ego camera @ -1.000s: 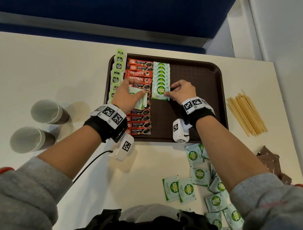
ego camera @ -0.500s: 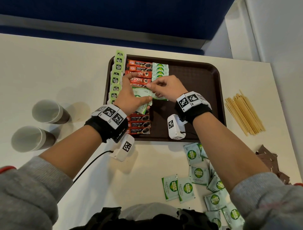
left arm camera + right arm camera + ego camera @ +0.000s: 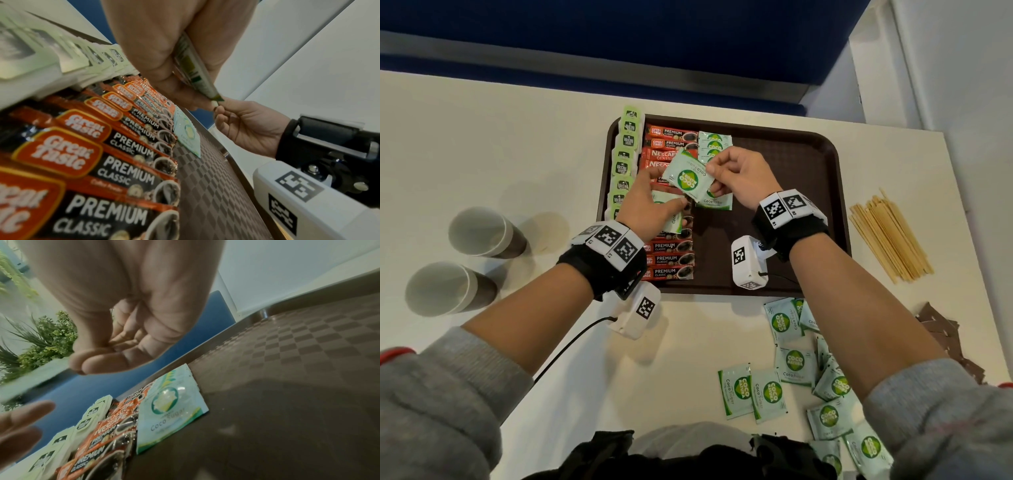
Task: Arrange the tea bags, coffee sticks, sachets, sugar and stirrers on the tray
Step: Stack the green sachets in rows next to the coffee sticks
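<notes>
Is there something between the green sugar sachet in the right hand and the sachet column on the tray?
Nothing visible: the right hand holds the green-and-white sugar sachet above the sachet column on the brown plastic tray.

two paper cups (image 3: 470,260) stand side by side on the white table (image 3: 482,144) well left of everything else, a blue panel (image 3: 619,41) runs along the table's far edge, and green leafy plants (image 3: 41,340) show in the right wrist view
</notes>
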